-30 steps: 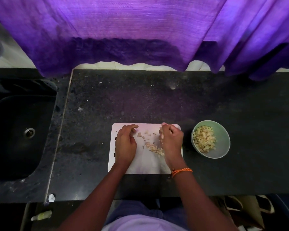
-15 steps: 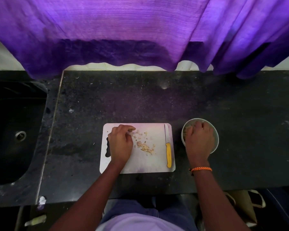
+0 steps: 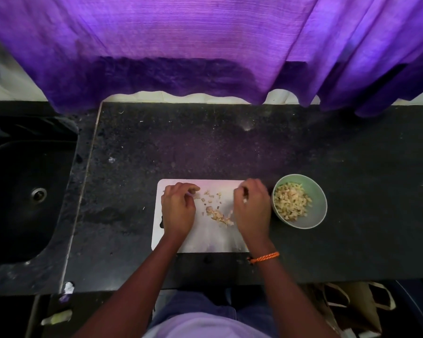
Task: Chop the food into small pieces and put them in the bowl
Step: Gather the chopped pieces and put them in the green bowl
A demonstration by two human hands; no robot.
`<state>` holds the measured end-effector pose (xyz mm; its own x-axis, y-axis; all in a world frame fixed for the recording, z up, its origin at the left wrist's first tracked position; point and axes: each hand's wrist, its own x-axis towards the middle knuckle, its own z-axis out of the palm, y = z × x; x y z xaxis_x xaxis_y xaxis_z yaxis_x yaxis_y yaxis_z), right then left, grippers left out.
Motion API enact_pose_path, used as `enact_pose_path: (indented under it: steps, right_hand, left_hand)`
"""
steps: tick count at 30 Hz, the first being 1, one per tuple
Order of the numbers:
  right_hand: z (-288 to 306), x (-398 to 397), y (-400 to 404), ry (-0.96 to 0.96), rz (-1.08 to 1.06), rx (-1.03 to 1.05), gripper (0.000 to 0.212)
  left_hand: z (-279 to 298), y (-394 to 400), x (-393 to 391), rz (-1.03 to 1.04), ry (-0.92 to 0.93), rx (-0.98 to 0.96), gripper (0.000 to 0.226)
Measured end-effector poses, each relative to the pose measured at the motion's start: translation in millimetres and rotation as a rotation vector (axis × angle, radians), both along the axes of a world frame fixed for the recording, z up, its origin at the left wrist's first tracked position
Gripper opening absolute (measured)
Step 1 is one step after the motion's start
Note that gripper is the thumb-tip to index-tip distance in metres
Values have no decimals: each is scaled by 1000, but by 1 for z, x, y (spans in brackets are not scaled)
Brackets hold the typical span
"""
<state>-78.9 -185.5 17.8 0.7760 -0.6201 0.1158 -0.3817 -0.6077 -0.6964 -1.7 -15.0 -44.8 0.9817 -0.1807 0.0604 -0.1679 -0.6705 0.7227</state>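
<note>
Small pale beige chopped pieces (image 3: 216, 211) are scattered loosely mid-way on the white cutting board (image 3: 205, 242), irregular bits, some tinged pink. More chopped food is heaped in the green bowl (image 3: 315, 215) just right of the board. Left hand (image 3: 178, 211) is curled, fingertips pinching a bit. Right hand (image 3: 253, 211) is curled over the board's right side; whether anything is gripped cannot be told.

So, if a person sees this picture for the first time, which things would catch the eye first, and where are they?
The purple curtain fills the whole top, hanging over the dark counter. In the middle lies a white cutting board with chopped food, the left hand and right hand over it. Right of the board stands a green bowl with more pieces in it.
</note>
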Motion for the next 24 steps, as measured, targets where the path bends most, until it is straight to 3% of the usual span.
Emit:
enact_pose_path:
  steps: [5, 9, 10, 19, 24]
  right_hand:
    - [-28, 12, 42, 190, 194, -35, 27]
    - [-38, 17, 45, 320, 258, -79, 12]
    - [-39, 18, 45, 332, 258, -79, 18]
    - [-42, 15, 38, 87, 267, 148, 13]
    - [-39, 7, 34, 122, 241, 177, 32]
  left_hand:
    - [-2, 7, 0, -9, 4, -16, 45]
    - [-3, 14, 1, 1, 6, -27, 46]
    - [-3, 16, 1, 5, 4, -29, 45]
    - [-7, 24, 6, 7, 13, -45, 47]
    - [-6, 25, 7, -3, 13, -41, 46]
